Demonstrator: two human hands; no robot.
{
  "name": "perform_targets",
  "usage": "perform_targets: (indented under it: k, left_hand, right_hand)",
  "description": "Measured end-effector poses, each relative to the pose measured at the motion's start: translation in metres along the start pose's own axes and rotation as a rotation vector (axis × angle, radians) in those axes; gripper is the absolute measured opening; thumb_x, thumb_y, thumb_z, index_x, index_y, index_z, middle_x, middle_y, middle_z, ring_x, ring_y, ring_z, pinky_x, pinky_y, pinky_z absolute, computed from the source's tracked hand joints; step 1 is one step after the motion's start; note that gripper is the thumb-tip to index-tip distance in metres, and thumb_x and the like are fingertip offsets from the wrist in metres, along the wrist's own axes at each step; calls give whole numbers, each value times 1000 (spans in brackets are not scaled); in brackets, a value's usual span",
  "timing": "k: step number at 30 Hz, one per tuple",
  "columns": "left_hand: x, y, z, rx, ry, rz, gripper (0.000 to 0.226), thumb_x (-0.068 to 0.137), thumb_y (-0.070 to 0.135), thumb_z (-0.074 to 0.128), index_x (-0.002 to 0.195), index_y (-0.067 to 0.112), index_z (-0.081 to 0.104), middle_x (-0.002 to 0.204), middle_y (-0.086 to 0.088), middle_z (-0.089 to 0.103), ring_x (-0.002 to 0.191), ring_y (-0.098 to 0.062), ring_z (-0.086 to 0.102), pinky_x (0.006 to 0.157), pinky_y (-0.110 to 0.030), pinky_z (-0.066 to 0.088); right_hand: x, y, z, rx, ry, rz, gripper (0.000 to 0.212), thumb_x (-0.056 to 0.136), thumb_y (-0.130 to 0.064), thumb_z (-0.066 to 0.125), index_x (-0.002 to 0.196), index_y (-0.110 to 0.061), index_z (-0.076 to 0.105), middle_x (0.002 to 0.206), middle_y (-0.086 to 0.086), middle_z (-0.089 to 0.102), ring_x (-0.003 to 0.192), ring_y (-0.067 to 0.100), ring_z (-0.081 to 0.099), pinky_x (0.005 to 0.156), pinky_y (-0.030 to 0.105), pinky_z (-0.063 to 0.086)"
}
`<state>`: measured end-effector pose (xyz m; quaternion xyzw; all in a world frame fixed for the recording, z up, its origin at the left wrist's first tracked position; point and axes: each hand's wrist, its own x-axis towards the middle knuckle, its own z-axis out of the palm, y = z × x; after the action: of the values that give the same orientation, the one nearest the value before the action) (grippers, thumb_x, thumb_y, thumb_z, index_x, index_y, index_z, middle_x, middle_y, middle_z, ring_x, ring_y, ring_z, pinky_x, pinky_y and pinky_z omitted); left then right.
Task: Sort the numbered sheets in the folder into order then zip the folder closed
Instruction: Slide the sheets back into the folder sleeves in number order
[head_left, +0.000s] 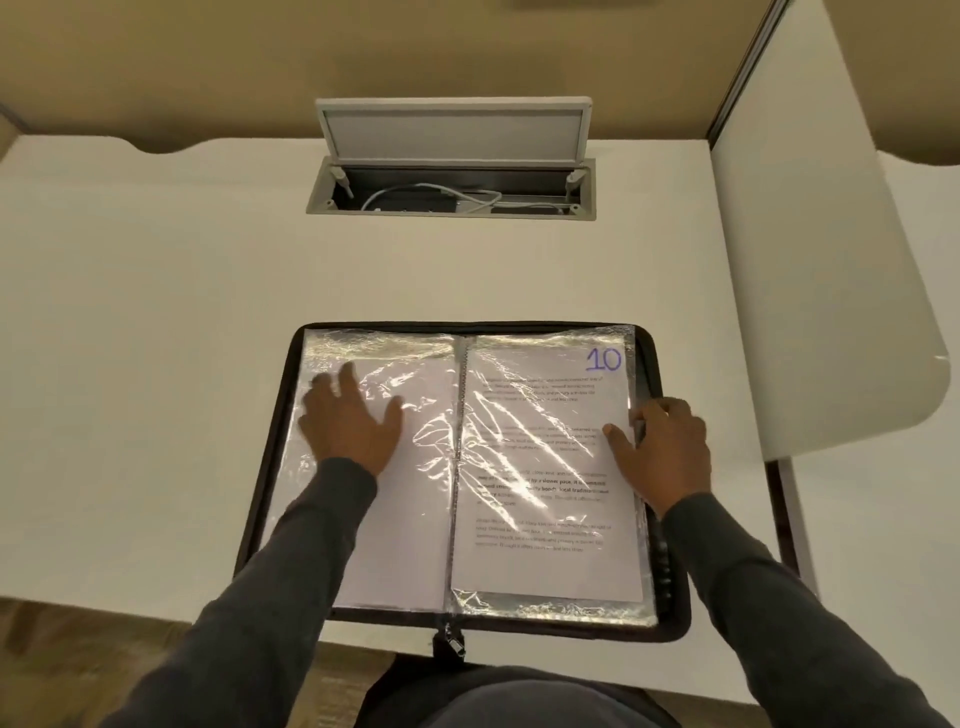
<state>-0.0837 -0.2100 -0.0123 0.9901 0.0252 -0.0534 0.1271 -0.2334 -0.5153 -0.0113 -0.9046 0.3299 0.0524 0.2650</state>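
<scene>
Plastic sleeves this slick could trip me up: if my right hand (662, 452) lifts two at once, a number gets skipped and the order goes wrong, and a hard pull might crease the sheet marked 10 (545, 467). The folder (670, 613) lies open flat on the white desk (156, 312), zip pull (454, 644) hanging at the near edge. My right thumb and fingers pinch that sleeve's outer edge; my left hand (348, 421) lies open, palm down on the left page (395, 519)

White desk (156, 312), open cable hatch (452, 171), beige carpet (156, 62).
</scene>
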Motion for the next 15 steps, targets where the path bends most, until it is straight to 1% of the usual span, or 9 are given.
perform_targets:
  k: [2,4,8,15]
  left_hand:
    - [-1,-32,-9,51,-37,-172,83,84,62,57,144,10,34,140,-21,37,129,-41,38,101,-54,38]
    - [-4,-53,-13,33,-84,-250,85,83,64,60,140,6,36,133,-21,39,125,-41,40,98,-54,42]
    - [-6,-78,-12,-17,-120,-256,84,81,64,62,134,2,42,127,-20,43,121,-38,44,94,-51,46]
    - [23,-103,-26,-66,-149,-296,81,81,60,66,131,0,46,129,-20,42,124,-37,41,97,-48,44]
  right_hand:
    - [-14,-3,9,-15,11,66,44,90,-46,68,117,-12,59,141,13,43,124,36,43,100,49,43]
    - [-21,-7,16,15,35,117,52,90,-48,67,126,-11,56,147,17,38,131,40,39,106,52,38]
    - [-20,-16,22,30,74,164,47,92,-45,67,121,-9,61,145,19,42,130,42,40,107,50,36]
    - [-18,-49,42,46,98,225,40,91,-42,68,114,-9,64,141,17,45,127,41,42,105,51,41]
